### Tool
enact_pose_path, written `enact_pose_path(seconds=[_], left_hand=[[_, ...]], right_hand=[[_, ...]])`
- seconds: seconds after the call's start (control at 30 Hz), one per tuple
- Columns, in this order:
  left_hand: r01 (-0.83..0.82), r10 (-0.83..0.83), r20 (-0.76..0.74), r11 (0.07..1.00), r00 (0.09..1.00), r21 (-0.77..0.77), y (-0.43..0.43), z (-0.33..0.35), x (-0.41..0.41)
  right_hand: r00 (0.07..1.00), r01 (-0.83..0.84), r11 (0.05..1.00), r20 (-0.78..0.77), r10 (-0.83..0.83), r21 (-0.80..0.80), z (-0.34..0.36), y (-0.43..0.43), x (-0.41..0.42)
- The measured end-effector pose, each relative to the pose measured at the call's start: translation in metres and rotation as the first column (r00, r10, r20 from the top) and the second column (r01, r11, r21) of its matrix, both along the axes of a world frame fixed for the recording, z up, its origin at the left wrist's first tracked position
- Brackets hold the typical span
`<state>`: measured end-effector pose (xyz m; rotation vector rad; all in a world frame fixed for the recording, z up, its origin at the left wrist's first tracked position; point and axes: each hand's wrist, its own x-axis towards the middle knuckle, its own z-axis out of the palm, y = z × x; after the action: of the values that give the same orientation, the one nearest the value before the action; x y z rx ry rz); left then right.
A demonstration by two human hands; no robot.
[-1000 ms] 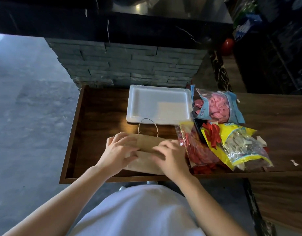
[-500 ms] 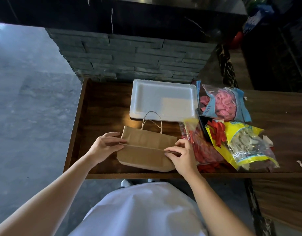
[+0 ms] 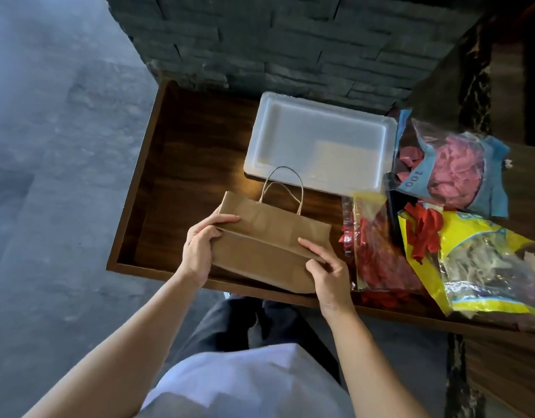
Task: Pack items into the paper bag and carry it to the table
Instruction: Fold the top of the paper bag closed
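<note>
The dark wooden surface [image 3: 181, 176] carries a white rectangular foam tray [image 3: 320, 140] at twelve o'clock and plastic packets of balloons [image 3: 483, 260] at three. At centre lies the flat brown paper bag [image 3: 269, 245], unopened. The left hand [image 3: 200, 248] and right hand [image 3: 326, 276] pinch its folded ends. Opening looks next: the fold must be pulled apart.

**Layout of the bench**

The paper bag [image 3: 269, 245] is laid flat at the near edge of the bench [image 3: 184, 176], its handles toward the far side. It is flanked by the left hand [image 3: 200, 248] and the right hand [image 3: 326, 273]. A tray [image 3: 320, 140] is placed just beyond the handles. Three packets are set to the right: one [image 3: 381, 254] beside the bag, another [image 3: 486, 267] further right, overlapping it, a third [image 3: 453, 167] behind both, beside the tray.
</note>
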<state>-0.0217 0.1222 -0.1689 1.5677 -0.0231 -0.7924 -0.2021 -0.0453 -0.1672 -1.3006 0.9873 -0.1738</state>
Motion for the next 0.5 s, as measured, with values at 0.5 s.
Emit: enact_pose_path(seconds=[0.5], left_hand=[[-0.379, 0.389, 0.080, 0.918, 0.918, -0.121, 0.065, 0.093, -0.006]], right_hand=[[0.967, -0.218, 0.965, 0.103, 0.234, -0.146, 0.103, 0.037, 0.082]])
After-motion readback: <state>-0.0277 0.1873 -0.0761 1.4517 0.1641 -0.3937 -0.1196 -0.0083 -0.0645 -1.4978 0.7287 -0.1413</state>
